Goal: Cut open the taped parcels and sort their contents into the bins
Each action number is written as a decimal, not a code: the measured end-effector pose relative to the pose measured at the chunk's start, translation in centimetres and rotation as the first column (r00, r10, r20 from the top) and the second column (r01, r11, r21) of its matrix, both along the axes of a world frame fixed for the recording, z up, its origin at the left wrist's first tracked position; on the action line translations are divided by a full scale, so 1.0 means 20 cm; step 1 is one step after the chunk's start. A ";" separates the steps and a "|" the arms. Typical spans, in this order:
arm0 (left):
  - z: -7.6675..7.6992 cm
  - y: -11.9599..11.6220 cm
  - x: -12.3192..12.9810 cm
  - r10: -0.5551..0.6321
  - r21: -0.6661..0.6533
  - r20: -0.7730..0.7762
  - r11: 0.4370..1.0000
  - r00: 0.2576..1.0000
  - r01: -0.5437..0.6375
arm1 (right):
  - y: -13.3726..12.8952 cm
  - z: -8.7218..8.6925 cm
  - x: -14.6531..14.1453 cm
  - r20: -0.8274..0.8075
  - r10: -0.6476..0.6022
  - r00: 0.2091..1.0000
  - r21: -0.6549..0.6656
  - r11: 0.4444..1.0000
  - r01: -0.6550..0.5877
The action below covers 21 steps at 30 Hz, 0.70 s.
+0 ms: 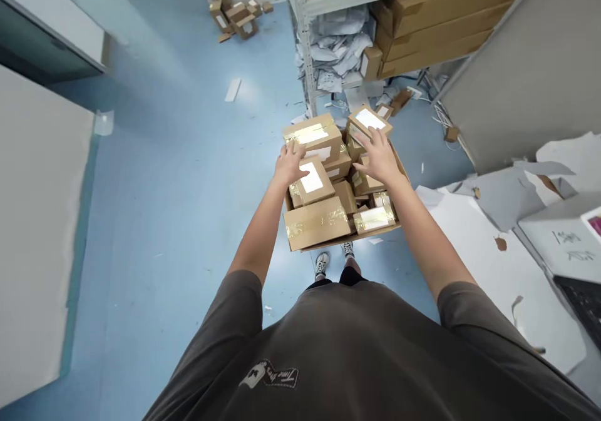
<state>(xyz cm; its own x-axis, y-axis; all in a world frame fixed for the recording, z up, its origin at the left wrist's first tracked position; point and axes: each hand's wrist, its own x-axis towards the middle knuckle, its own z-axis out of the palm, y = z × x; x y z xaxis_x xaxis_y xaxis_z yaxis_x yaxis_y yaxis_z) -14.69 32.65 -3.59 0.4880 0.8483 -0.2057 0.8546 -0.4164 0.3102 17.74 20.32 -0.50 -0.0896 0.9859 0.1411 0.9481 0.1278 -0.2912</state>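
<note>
In front of my body stands a large open cardboard carton (400, 166) filled with several small taped boxes. My left hand (288, 166) is at its left side, fingers spread. It rests against a labelled box (315, 184), below a larger taped box (312, 132). My right hand (377, 158) is at the far right part of the carton, fingers apart and reaching to a small box with a white label (369, 119). A long taped box (317, 224) and a small labelled box (374, 219) lie along the near edge. What holds the carton up is hidden.
A metal shelf (307, 52) with long cartons (436, 20) and grey mailing bags (338, 55) stands ahead. Loose boxes (239, 17) lie on the blue floor at far left. A paper-strewn table (507, 271) is on the right; a white panel (37, 233) is left.
</note>
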 end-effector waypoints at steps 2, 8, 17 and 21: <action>-0.03 0.17 0.03 0.013 -0.044 -0.079 0.999 0.997 -0.016 | 0.29 -0.06 -0.01 -0.002 0.111 0.994 -0.046 0.993 -0.111; -0.21 0.64 0.13 0.042 -0.162 -0.182 0.984 0.982 -0.072 | 1.01 -0.32 -0.03 -0.026 0.336 0.942 -0.226 0.915 -0.333; -0.42 0.95 0.12 -0.038 -0.356 -0.284 0.932 0.958 -0.069 | 1.63 -0.71 -0.06 -0.164 0.463 0.871 -0.511 0.716 -0.476; -0.47 0.97 0.12 -0.044 -0.359 -0.263 0.932 0.964 -0.055 | 1.67 -0.85 -0.09 -0.264 0.523 0.811 -0.460 0.670 -0.582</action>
<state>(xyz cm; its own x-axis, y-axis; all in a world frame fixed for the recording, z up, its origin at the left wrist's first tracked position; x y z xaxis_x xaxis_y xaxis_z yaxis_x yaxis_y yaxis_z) -12.38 52.04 -12.92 0.3701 0.6945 -0.6170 0.9275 -0.3140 0.2029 15.94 53.77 -17.45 -0.6556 0.6884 -0.3103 0.7125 0.4280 -0.5560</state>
